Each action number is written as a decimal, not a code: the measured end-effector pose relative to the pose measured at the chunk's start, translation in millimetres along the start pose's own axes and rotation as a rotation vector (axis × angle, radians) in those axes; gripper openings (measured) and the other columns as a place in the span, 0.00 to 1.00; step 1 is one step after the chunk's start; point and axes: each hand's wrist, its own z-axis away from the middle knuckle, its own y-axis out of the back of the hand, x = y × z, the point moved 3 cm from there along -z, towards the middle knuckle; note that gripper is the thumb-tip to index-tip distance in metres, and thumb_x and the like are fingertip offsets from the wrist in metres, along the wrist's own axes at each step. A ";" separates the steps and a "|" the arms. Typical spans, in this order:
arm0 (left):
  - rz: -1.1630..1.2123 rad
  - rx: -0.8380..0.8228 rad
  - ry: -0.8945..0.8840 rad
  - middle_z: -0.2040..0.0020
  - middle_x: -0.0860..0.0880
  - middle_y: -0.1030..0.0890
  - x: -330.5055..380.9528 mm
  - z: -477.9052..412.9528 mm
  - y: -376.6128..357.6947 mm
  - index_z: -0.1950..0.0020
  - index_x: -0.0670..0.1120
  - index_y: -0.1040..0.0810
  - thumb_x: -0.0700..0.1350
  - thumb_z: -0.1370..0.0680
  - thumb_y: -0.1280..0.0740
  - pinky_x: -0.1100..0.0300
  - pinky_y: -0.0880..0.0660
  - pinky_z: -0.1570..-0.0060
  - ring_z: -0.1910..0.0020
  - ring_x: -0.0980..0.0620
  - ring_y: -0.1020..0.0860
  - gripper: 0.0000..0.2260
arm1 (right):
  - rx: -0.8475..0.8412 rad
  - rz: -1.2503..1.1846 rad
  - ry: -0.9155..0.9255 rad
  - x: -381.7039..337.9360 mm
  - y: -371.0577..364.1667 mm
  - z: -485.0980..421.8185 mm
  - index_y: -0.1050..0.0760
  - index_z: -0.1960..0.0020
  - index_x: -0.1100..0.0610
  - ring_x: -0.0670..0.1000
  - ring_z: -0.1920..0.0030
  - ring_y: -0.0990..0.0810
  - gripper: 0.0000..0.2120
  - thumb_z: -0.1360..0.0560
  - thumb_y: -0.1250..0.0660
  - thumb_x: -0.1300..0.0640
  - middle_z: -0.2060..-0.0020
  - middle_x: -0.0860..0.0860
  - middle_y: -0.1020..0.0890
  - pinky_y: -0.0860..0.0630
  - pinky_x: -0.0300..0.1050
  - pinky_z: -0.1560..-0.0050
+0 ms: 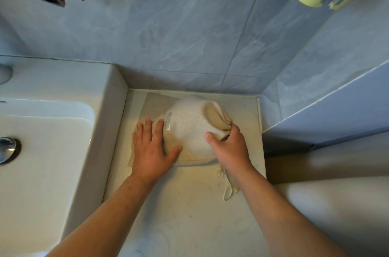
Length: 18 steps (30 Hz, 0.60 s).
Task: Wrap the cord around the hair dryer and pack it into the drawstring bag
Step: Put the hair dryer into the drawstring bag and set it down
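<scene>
Grey print on the drawstring bag [187, 128] is unreadable beside the left hand [150, 147]

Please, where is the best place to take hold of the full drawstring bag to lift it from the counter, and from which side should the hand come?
Probably at the gathered neck of the drawstring bag, on its right end, where the right hand already closes around it. The cloth bunches narrow there, so a hand can wrap it, coming from the right. The body is wide and bulging; the left hand only lies flat against it.
</scene>
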 end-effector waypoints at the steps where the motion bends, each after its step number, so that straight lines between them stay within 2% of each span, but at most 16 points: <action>1: -0.001 0.007 -0.003 0.23 0.37 0.41 0.0 -0.7 -0.3 0.23 0.46 0.41 0.70 0.31 0.41 0.38 0.50 0.26 0.23 0.33 0.49 0.43 | -0.002 0.004 0.002 -1.3 -0.2 -2.5 0.38 0.27 0.50 0.52 0.35 0.27 0.43 0.36 0.29 0.36 0.35 0.49 0.28 0.26 0.53 0.36; 9: -0.017 -0.029 -0.023 0.22 0.39 0.43 -0.8 -11.9 6.9 0.22 0.48 0.45 0.70 0.32 0.41 0.41 0.52 0.25 0.23 0.36 0.50 0.45 | -0.022 0.022 -0.022 -8.9 -0.1 -12.2 0.37 0.28 0.50 0.52 0.37 0.25 0.44 0.38 0.30 0.33 0.36 0.49 0.26 0.24 0.53 0.38; 11: -0.016 -0.058 -0.040 0.22 0.42 0.42 -2.1 -12.4 11.3 0.22 0.49 0.45 0.69 0.31 0.38 0.42 0.51 0.25 0.23 0.38 0.49 0.44 | -0.039 0.017 -0.032 -10.0 1.3 -10.5 0.36 0.28 0.50 0.51 0.38 0.24 0.43 0.38 0.31 0.33 0.36 0.48 0.25 0.24 0.53 0.39; 13: -0.019 -0.079 -0.069 0.22 0.43 0.40 -4.1 -13.7 19.8 0.22 0.48 0.43 0.69 0.30 0.39 0.43 0.49 0.25 0.23 0.39 0.46 0.42 | -0.069 0.034 -0.037 -11.6 5.7 -7.7 0.35 0.30 0.49 0.51 0.39 0.23 0.42 0.39 0.31 0.32 0.38 0.48 0.24 0.23 0.53 0.40; 15: -0.013 -0.111 -0.096 0.22 0.43 0.39 -6.8 -16.3 31.0 0.22 0.47 0.41 0.70 0.31 0.44 0.44 0.46 0.25 0.23 0.41 0.44 0.43 | -0.054 0.064 0.004 -19.8 16.2 -1.3 0.32 0.34 0.47 0.51 0.41 0.23 0.36 0.37 0.32 0.32 0.39 0.46 0.24 0.22 0.52 0.43; 17: -0.013 -0.128 -0.143 0.23 0.42 0.37 -6.6 -17.2 43.2 0.23 0.45 0.39 0.69 0.31 0.46 0.46 0.44 0.25 0.24 0.42 0.41 0.42 | -0.026 0.060 0.097 -40.5 33.0 19.5 0.32 0.34 0.47 0.47 0.40 0.26 0.28 0.30 0.31 0.39 0.38 0.42 0.28 0.24 0.48 0.43; 18: -0.019 -0.134 -0.174 0.25 0.42 0.35 -4.6 -16.5 49.1 0.24 0.44 0.37 0.69 0.31 0.46 0.48 0.42 0.26 0.25 0.43 0.39 0.42 | -0.012 -0.019 0.162 -58.0 45.8 36.5 0.30 0.33 0.47 0.45 0.40 0.26 0.25 0.28 0.31 0.44 0.38 0.40 0.28 0.26 0.48 0.41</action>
